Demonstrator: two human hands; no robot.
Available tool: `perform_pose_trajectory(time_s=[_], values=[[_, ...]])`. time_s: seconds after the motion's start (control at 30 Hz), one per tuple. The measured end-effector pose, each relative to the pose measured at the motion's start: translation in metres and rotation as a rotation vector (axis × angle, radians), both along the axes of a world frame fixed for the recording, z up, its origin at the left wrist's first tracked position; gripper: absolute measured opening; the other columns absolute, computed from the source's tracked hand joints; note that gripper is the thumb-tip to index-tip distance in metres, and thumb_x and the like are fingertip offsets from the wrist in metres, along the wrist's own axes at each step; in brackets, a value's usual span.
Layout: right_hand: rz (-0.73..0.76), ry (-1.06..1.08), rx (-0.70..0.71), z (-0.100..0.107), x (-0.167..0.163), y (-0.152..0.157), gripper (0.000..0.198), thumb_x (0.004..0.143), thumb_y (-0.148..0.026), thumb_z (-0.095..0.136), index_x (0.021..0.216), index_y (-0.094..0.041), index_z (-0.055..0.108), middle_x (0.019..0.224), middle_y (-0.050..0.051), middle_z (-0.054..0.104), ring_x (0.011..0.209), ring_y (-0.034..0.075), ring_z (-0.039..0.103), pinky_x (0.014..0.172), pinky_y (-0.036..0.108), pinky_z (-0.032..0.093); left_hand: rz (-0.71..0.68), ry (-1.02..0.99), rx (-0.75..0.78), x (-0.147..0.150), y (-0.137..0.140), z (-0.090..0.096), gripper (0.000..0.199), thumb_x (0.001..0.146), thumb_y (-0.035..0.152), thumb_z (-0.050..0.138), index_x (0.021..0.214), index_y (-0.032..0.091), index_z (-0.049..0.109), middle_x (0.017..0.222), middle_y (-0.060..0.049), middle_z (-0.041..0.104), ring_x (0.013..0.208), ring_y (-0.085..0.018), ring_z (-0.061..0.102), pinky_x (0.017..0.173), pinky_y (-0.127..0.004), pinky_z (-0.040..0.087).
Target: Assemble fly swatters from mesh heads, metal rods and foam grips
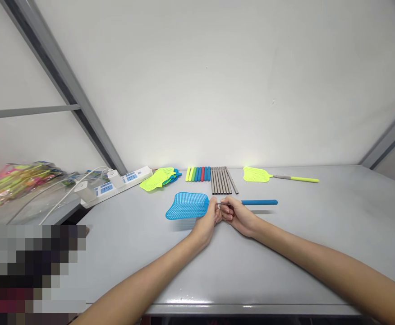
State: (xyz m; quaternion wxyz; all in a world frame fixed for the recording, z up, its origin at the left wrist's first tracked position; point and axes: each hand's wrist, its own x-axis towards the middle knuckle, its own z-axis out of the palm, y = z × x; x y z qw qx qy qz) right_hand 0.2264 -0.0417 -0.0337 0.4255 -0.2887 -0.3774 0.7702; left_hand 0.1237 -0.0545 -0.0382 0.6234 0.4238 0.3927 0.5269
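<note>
Both hands hold a blue fly swatter [188, 206] just above the table, its perforated head pointing left and its blue handle [260, 202] right. My left hand [208, 219] is closed around the neck beside the head. Close against it, my right hand [235, 214] grips the metal rod near the handle, with a short bit of rod showing between the hands. Behind them lie several coloured handle sleeves [198, 174] in a row, and next to these several metal tubes [222, 180]. A yellow fly swatter [256, 174] with a yellow handle rests at the back right.
Loose yellow and blue swatter heads [158, 178] lie stacked at the back left. Beside them runs a white power strip [126, 181] with plugs and cables. Plastic bags of colourful pieces [21, 178] sit on the far left surface. A wall closes off the table's back.
</note>
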Motion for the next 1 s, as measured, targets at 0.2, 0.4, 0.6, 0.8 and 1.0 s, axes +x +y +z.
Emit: perform_pose_trajectory(time_s=[0.2, 0.4, 0.6, 0.8, 1.0], values=[[-0.026, 0.032, -0.012, -0.0032, -0.0006, 0.0000, 0.033, 0.069, -0.026, 0.045, 0.040, -0.017, 0.033, 0.038, -0.006, 0.028, 0.039, 0.007, 0.024, 0.051, 0.024, 0.028, 0.008, 0.008, -0.028, -0.0004, 0.0008, 0.0025, 0.046, 0.070, 0.047, 0.045, 0.041, 0.018, 0.024, 0.037, 0.007, 0.021, 0.038, -0.005, 0.023, 0.045, -0.023, 0.026], [-0.112, 0.090, -0.040, -0.0043, -0.0032, 0.0001, 0.032, 0.067, -0.024, 0.046, 0.039, -0.018, 0.030, 0.038, -0.006, 0.027, 0.038, 0.007, 0.024, 0.049, 0.025, 0.027, 0.023, 0.023, -0.010, 0.0010, 0.0013, 0.0033, 0.045, 0.070, 0.047, 0.046, 0.041, 0.019, 0.026, 0.037, 0.007, 0.023, 0.038, -0.005, 0.024, 0.045, -0.023, 0.027], [-0.227, 0.147, -0.066, -0.0081, -0.0062, 0.0019, 0.031, 0.065, -0.021, 0.045, 0.040, -0.018, 0.027, 0.036, -0.006, 0.023, 0.038, 0.007, 0.024, 0.045, 0.025, 0.025, 0.048, 0.021, -0.005, 0.0022, 0.0004, 0.0039, 0.047, 0.072, 0.050, 0.041, 0.041, 0.019, 0.025, 0.036, 0.007, 0.023, 0.038, -0.006, 0.025, 0.045, -0.023, 0.026], [-0.238, 0.187, -0.078, -0.0061, -0.0073, -0.0023, 0.031, 0.065, -0.020, 0.045, 0.038, -0.018, 0.030, 0.035, -0.006, 0.023, 0.038, 0.008, 0.025, 0.047, 0.026, 0.027, 0.035, 0.056, 0.003, 0.0000, 0.0003, -0.0005, 0.049, 0.072, 0.052, 0.039, 0.040, 0.018, 0.024, 0.036, 0.007, 0.022, 0.038, -0.006, 0.026, 0.046, -0.024, 0.024], [-0.147, 0.140, 0.013, -0.0047, -0.0080, -0.0068, 0.030, 0.068, -0.023, 0.042, 0.039, -0.017, 0.039, 0.037, -0.004, 0.029, 0.039, 0.008, 0.032, 0.048, 0.026, 0.027, 0.050, 0.094, 0.038, -0.0048, 0.0026, -0.0030, 0.049, 0.073, 0.054, 0.037, 0.041, 0.018, 0.026, 0.036, 0.006, 0.025, 0.037, -0.007, 0.025, 0.043, -0.024, 0.021]])
